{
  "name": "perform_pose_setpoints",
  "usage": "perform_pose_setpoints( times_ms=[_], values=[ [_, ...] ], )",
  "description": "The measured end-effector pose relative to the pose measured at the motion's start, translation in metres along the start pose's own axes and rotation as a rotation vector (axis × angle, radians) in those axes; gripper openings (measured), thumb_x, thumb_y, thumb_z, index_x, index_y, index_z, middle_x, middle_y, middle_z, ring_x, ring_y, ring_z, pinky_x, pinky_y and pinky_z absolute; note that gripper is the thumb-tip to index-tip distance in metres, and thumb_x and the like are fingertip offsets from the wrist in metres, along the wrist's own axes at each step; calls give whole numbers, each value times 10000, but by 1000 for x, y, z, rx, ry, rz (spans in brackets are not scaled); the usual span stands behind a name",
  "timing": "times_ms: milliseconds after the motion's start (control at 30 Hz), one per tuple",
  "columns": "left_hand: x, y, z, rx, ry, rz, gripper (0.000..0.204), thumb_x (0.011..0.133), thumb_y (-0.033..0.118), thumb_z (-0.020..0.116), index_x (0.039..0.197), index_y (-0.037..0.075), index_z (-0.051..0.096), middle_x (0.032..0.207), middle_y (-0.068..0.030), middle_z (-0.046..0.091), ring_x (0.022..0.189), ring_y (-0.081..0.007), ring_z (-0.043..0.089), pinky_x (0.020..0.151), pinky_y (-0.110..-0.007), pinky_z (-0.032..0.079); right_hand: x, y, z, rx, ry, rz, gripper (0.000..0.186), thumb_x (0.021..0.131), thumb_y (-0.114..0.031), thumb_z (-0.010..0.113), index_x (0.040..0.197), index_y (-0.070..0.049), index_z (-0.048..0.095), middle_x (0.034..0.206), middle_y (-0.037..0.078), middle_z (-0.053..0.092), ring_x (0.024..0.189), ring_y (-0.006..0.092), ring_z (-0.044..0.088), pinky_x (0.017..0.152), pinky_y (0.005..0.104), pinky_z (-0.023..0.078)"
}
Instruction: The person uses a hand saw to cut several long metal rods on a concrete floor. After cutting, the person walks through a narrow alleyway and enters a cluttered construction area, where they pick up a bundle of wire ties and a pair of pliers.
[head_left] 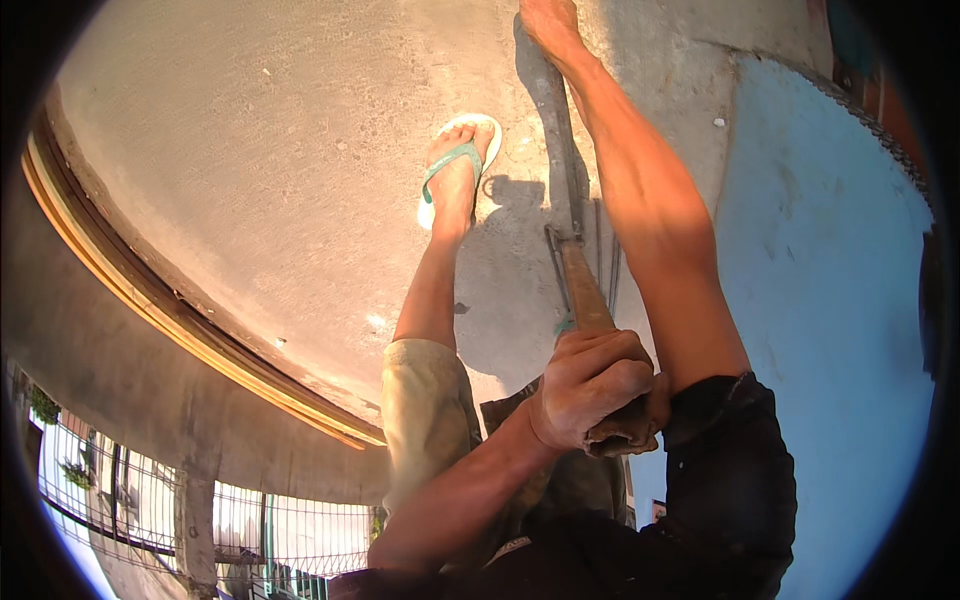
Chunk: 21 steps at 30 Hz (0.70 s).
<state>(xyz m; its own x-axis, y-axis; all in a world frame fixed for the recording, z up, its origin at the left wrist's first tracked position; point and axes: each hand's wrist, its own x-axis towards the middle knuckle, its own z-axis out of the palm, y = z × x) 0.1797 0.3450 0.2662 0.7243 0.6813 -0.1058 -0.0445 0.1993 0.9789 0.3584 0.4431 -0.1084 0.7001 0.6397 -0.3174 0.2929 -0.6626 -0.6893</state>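
Here the person holds a long-handled tool [585, 300] in a two-hand stance over a rough concrete floor [250, 150]. The left hand [592, 388] is clenched around the near end of the wooden handle, its fingers wrapped fully over the butt. The right hand [548, 25] sits far up the shaft, at the top edge of the view; it rests on or around the shaft, but the frame cuts off the fingers, so whether that grip is closed cannot be told.

The tool runs from the near left hand away toward the far edge. The near section is brown wood; beyond a metal collar the shaft turns grey. The working end is out of view.

A foot in a green-strapped sandal [455, 170] stands on the floor, left of the shaft and apart from it. The bent knee in light shorts [425, 400] lies near the left forearm. A pale blue wall [830, 300] rises on the right. A curved floor edge [180, 310] and a wire fence [250, 530] lie at the near left.

Judgement: the step in hand appears to be a push or scrape stroke along the floor beside the wall. The next move calls for a firm left grip, steady guiding pressure from the right hand, and the shaft kept apart from the sandal.
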Motion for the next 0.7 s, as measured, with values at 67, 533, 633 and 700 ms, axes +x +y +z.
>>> perform_pose_setpoints(
  times_ms=[67,533,633,700],
  values=[
    [-2,2,3,-7,14,10,250,673,-114,626,779,41,461,611,-57,524,462,-180,516,460,-306,465,-7,-9,-9,-6,96,-19,334,944,-226,366,999,-16,621,1053,264,613,992,391,574,885,490,434],
    [2,0,34,328,127,95,284,658,-33,696,648,66,430,567,-17,489,470,-80,443,447,-216,370,-52,-27,-59,20,117,-230,322,942,-214,407,1027,7,625,1046,255,622,1002,419,569,887,464,445],
    [0,7,44,380,165,95,280,658,-20,693,625,78,433,577,2,489,489,-47,419,453,-208,360,-76,-62,-82,151,161,-271,323,942,-217,416,1026,12,627,1040,252,625,1003,414,572,880,459,448],
    [-3,9,51,360,199,118,272,661,-22,685,613,80,438,588,15,498,503,-30,414,453,-205,358,-95,-73,-107,201,199,-289,324,942,-219,421,1025,16,628,1035,250,627,1004,411,574,876,456,451]
  ],
)
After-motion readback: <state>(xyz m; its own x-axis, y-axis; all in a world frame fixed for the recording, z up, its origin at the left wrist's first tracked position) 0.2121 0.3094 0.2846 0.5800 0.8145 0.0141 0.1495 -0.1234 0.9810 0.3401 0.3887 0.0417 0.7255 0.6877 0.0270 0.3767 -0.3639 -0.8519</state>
